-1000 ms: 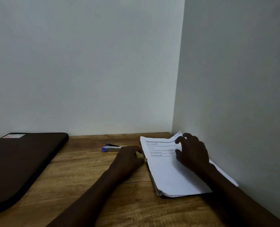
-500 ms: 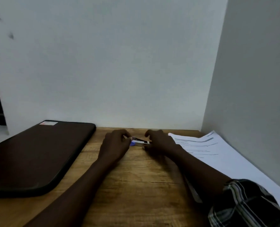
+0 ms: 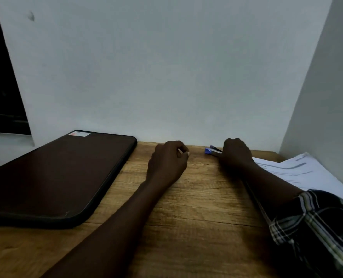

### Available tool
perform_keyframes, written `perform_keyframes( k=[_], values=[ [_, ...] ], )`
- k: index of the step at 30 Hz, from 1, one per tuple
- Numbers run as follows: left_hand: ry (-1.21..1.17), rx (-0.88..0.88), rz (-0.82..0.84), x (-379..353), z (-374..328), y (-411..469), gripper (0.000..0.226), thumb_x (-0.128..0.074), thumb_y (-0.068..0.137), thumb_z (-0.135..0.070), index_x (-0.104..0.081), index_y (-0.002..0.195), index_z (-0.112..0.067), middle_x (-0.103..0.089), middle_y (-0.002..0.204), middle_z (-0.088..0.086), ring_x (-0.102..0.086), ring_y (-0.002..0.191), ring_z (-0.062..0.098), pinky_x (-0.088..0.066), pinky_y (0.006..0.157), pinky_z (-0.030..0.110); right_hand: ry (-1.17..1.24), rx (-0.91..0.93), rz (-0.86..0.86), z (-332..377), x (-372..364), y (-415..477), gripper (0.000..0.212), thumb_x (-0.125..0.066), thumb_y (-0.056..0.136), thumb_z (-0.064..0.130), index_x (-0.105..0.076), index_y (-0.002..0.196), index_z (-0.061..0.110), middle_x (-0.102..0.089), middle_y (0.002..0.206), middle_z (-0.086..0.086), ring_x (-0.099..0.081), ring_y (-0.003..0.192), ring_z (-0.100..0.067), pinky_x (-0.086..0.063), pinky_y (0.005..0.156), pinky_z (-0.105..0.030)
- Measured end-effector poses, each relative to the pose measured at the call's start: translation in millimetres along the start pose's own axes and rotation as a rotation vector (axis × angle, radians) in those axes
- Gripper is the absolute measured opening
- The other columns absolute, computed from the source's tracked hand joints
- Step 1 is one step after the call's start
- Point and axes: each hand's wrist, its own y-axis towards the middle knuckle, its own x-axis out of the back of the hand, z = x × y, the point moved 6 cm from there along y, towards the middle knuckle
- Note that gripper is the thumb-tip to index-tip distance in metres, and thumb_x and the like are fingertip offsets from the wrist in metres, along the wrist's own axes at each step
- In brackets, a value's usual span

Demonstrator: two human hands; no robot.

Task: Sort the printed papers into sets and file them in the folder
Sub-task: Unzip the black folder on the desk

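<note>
The right hand (image 3: 236, 155) closes its grip round a blue-tipped stapler (image 3: 212, 151) at the far edge of the desk (image 3: 186, 217). Just left, the left hand (image 3: 167, 163) rests with its fingers curled; I cannot tell whether they pinch anything. The printed papers (image 3: 299, 173) lie at the right, and the dark folder (image 3: 56, 177) lies well left.

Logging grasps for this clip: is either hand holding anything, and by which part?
The right hand grips the stapler by its rear end; the blue front sticks out. The left hand has curled fingers; whether they pinch anything cannot be told.
</note>
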Motion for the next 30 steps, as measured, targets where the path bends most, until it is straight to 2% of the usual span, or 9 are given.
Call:
perform_keyframes(
  k=[5, 10, 13, 16, 19, 21, 24, 27, 30],
  values=[
    [-0.038, 0.011, 0.001, 0, 2, 0, 0.011, -0.063, 0.091, -0.031, -0.071, 0.090, -0.024, -0.068, 0.072, -0.005, -0.064, 0.065, 0.013, -0.059, 0.061, 0.042, 0.154, 0.041, -0.006, 7, -3, 0, 0.026, -0.062, 0.088, 0.025, -0.063, 0.105, 0.005, -0.062, 0.110, -0.016, -0.057, 0.105, -0.032, -0.047, 0.081, -0.034],
    [-0.082, 0.019, -0.050, 8, 1, 0, 0.008, -0.063, 0.091, -0.027, -0.070, 0.088, -0.025, -0.068, 0.069, -0.003, -0.064, 0.063, 0.015, -0.059, 0.062, 0.041, 0.263, 0.091, 0.029, 27, 15, -20, 0.034, -0.067, 0.082, 0.022, -0.063, 0.115, 0.012, -0.061, 0.118, -0.013, -0.058, 0.107, -0.028, -0.046, 0.081, -0.031],
    [-0.131, 0.071, -0.099, 21, 4, -3, 0.004, -0.063, 0.089, -0.024, -0.067, 0.089, -0.026, -0.068, 0.071, -0.003, -0.065, 0.062, 0.015, -0.058, 0.065, 0.038, 0.302, 0.136, 0.161, 47, 14, -41, 0.048, -0.070, 0.083, 0.033, -0.055, 0.126, 0.017, -0.057, 0.125, -0.011, -0.057, 0.110, -0.027, -0.047, 0.087, -0.033],
    [-0.175, 0.147, -0.133, 46, 16, -4, 0.009, -0.063, 0.087, -0.018, -0.064, 0.093, -0.026, -0.067, 0.071, 0.000, -0.067, 0.071, 0.020, -0.057, 0.067, 0.039, 0.376, 0.163, 0.201, 73, 18, -55, 0.059, -0.069, 0.083, 0.049, -0.050, 0.128, 0.016, -0.059, 0.123, -0.010, -0.056, 0.111, -0.025, -0.048, 0.088, -0.034],
    [-0.126, 0.202, -0.170, 83, 33, -3, 0.009, -0.062, 0.087, -0.019, -0.063, 0.093, -0.025, -0.064, 0.070, -0.003, -0.063, 0.071, 0.018, -0.045, 0.060, 0.027, 0.430, 0.188, 0.228, 103, 23, -64, 0.065, -0.063, 0.085, 0.056, -0.045, 0.132, 0.014, -0.058, 0.125, -0.012, -0.055, 0.113, -0.026, -0.043, 0.082, -0.032],
    [-0.046, 0.236, -0.214, 115, 49, -5, 0.008, -0.062, 0.085, -0.022, -0.063, 0.092, -0.027, -0.063, 0.071, -0.008, -0.062, 0.072, 0.013, -0.042, 0.060, 0.024, 0.469, 0.207, 0.255, 125, 25, -71, 0.069, -0.061, 0.086, 0.056, -0.041, 0.136, 0.013, -0.056, 0.129, -0.013, -0.052, 0.118, -0.027, -0.043, 0.083, -0.033],
    [0.119, 0.288, -0.233, 162, 80, -11, 0.009, -0.062, 0.086, -0.025, -0.064, 0.094, -0.027, -0.066, 0.085, -0.003, -0.063, 0.090, 0.022, -0.043, 0.073, 0.028, 0.530, 0.241, 0.296, 158, 23, -84, 0.072, -0.060, 0.088, 0.053, -0.037, 0.140, 0.010, -0.051, 0.136, -0.015, -0.051, 0.121, -0.028, -0.044, 0.089, -0.035],
    [0.285, 0.405, -0.188, 197, 111, -19, 0.027, -0.064, 0.087, -0.026, -0.062, 0.113, -0.018, -0.066, 0.110, 0.011, -0.056, 0.110, 0.031, -0.043, 0.084, 0.034, 0.613, 0.226, 0.380, 184, 14, -97, 0.077, -0.060, 0.088, 0.053, -0.032, 0.144, 0.007, -0.047, 0.140, -0.016, -0.052, 0.121, -0.028, -0.048, 0.090, -0.034],
    [0.412, 0.556, -0.133, 222, 139, -32, 0.043, -0.065, 0.089, -0.032, -0.055, 0.126, -0.014, -0.058, 0.128, 0.016, -0.050, 0.121, 0.036, -0.040, 0.096, 0.039, 0.689, 0.178, 0.465, 205, 2, -107, 0.087, -0.061, 0.086, 0.057, -0.026, 0.147, 0.006, -0.042, 0.144, -0.017, -0.051, 0.122, -0.031, -0.050, 0.093, -0.039]
  ],
)
